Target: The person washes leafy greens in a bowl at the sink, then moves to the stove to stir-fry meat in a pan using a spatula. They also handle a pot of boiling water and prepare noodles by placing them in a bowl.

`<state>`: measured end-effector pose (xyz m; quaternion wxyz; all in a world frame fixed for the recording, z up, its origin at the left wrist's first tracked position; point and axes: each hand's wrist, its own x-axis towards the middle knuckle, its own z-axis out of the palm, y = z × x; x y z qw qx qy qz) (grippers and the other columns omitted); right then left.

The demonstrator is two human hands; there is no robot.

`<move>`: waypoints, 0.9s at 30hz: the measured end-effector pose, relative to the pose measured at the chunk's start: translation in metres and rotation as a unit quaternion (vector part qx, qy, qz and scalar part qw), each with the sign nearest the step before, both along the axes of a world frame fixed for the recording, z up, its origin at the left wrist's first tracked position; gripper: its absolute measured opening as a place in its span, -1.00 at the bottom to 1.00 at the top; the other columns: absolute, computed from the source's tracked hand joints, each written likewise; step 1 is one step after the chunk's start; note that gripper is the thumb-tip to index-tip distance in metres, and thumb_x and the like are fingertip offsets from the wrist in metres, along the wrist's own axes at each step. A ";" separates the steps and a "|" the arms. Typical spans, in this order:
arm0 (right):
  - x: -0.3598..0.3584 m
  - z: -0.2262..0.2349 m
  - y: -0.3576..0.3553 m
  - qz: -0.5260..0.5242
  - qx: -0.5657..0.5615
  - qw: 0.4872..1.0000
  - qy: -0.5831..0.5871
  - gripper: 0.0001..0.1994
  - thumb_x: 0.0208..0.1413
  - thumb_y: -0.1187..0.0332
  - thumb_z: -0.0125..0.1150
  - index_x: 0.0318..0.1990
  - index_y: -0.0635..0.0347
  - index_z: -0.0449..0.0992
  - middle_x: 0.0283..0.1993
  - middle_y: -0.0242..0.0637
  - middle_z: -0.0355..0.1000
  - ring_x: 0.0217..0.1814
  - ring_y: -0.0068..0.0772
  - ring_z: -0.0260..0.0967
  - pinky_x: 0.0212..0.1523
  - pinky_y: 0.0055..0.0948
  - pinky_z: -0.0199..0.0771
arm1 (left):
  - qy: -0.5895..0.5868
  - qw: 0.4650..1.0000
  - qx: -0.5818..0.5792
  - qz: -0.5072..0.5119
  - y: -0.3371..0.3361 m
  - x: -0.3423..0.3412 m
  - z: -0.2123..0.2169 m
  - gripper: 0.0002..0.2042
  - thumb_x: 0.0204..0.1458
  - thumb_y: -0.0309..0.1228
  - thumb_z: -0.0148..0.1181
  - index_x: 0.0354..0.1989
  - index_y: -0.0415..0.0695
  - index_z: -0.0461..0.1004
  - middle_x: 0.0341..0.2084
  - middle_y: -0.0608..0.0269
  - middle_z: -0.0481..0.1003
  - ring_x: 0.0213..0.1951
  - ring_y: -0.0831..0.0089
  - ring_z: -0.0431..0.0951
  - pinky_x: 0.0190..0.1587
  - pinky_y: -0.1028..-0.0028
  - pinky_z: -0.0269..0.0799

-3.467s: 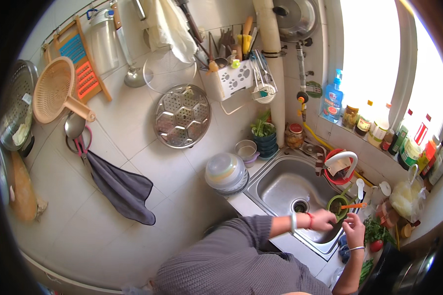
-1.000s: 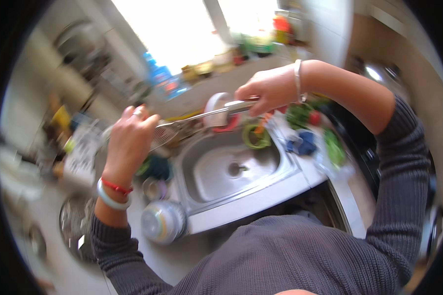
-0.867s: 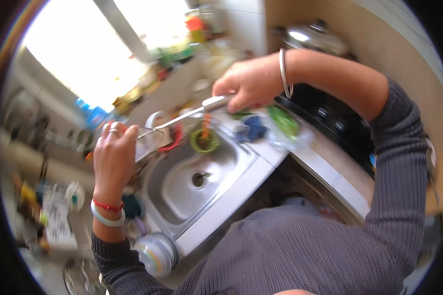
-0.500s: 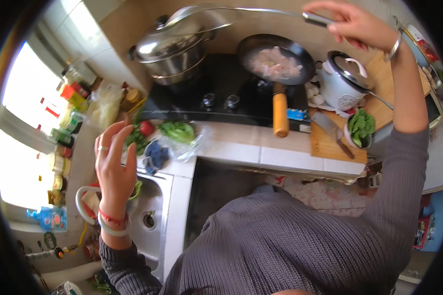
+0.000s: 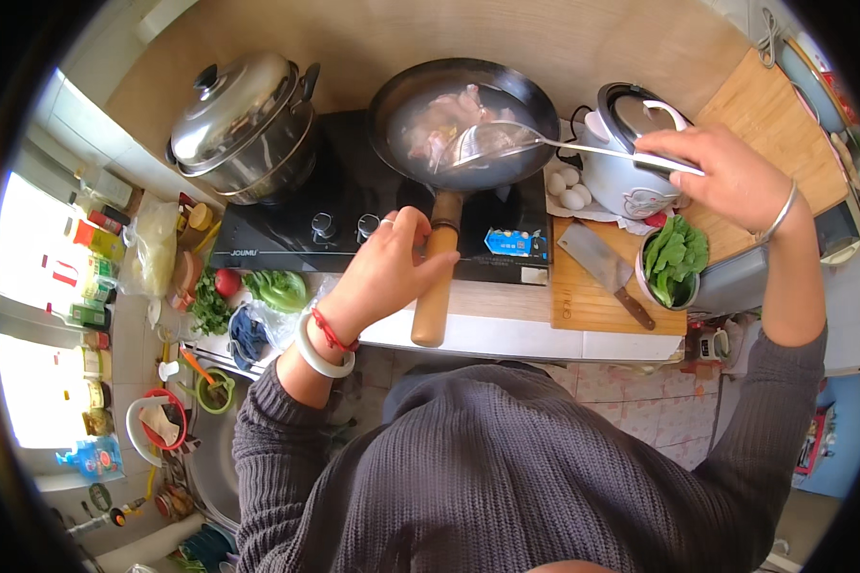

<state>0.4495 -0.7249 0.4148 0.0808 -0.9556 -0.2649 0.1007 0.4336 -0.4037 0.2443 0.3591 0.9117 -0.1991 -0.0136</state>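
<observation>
My right hand (image 5: 731, 181) is closed round the dark-ended handle of a long metal skimmer (image 5: 492, 143). The skimmer's round head dips into a dark frying pan (image 5: 382, 119), over cloudy water and pale pieces of raw-looking meat (image 5: 449, 110). The pan stands on the black cooktop (image 5: 339, 177), its wooden handle (image 5: 432, 310) pointing toward me. Beside that handle is my left hand (image 5: 387, 267), its thumb reaching across the wood and its fingers bent but apart. It does not appear to be wrapped round the handle.
A lidded steel pot (image 5: 244, 124) stands left of the pan. To the right are eggs (image 5: 570, 189), a rice cooker (image 5: 621, 167), a cleaver (image 5: 597, 258) on a board and a bowl of leafy greens (image 5: 677, 256). Lettuce (image 5: 277, 289) and a tomato (image 5: 227, 282) lie near the sink (image 5: 210, 458).
The skimmer has come down from above the steel pot into the pan, my right hand lowering with it. My left hand has moved right, from above the sink to the pan handle. The view has shifted.
</observation>
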 end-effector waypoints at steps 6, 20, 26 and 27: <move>-0.013 -0.046 0.031 -0.042 -0.109 0.992 -0.053 -0.62 0.01 0.48 -0.05 0.05 0.20 0.30 -0.29 0.02 0.37 -0.24 0.02 0.33 -0.16 -0.17 0.33 | 0.136 0.991 -0.008 -0.009 0.001 -0.001 0.010 -0.56 -0.07 -0.23 0.25 -0.26 -0.29 0.16 -0.42 0.00 0.42 -0.45 0.33 0.52 -0.44 0.45 0.46; -0.023 -0.104 0.050 -0.107 -0.127 0.979 -0.121 -0.61 0.08 0.44 -0.06 0.11 0.16 0.22 -0.26 0.01 0.32 -0.29 0.01 0.33 -0.26 -0.19 0.36 | 0.553 0.695 -0.458 0.040 -0.005 -0.023 -0.009 -0.69 0.13 -0.27 -0.12 -0.07 -0.23 0.17 -0.43 0.18 0.35 -0.47 0.44 0.41 -0.39 0.43 0.41; -0.016 -0.098 0.027 -0.094 0.004 0.976 -0.195 -0.64 0.08 0.46 -0.10 0.08 0.19 0.21 -0.28 0.07 0.37 -0.26 0.11 0.34 -0.24 -0.10 0.33 | 0.506 0.732 -0.454 0.048 0.007 -0.026 -0.009 -0.73 0.12 -0.29 -0.11 -0.14 -0.23 0.21 -0.53 0.27 0.32 -0.57 0.52 0.33 -0.52 0.52 0.31; -0.007 -0.096 0.022 -0.091 0.022 0.972 -0.214 -0.65 0.09 0.45 -0.10 0.07 0.19 0.22 -0.27 0.08 0.38 -0.24 0.12 0.33 -0.22 -0.10 0.32 | 0.498 0.737 -0.455 0.050 0.009 -0.025 -0.010 -0.73 0.11 -0.29 -0.10 -0.14 -0.23 0.21 -0.53 0.28 0.32 -0.57 0.53 0.32 -0.53 0.53 0.30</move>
